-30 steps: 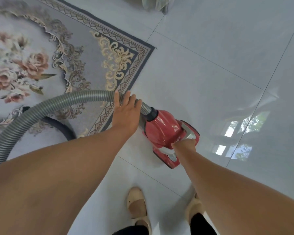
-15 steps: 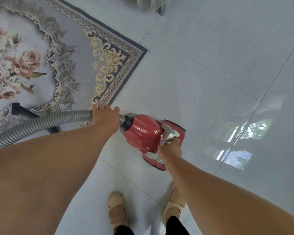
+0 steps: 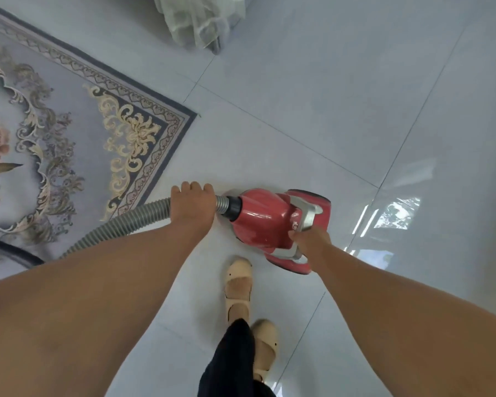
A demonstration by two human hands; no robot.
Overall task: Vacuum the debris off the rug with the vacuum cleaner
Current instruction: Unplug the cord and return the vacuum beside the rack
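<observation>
Two bare hands are seen on the red vacuum cleaner point(image 3: 264, 219). Its grey ribbed hose point(image 3: 126, 222) is held by the left hand point(image 3: 194, 207), whose fingers are curled over it just beside the black collar where the hose enters the red body. The grey handle point(image 3: 308, 216) on top of the body is gripped by the right hand point(image 3: 312, 239), with the fingers closed around it. The vacuum cleaner is over the white tiled floor point(image 3: 327, 124), near the corner of the rug point(image 3: 69, 110) but apart from it; whether it is lifted or stands on the tiles cannot be told. The hose is led back across the rug edge, where a black tube point(image 3: 6, 250) is also seen. Beige shoes point(image 3: 238, 282) are seen on the tiles just below the machine.
</observation>
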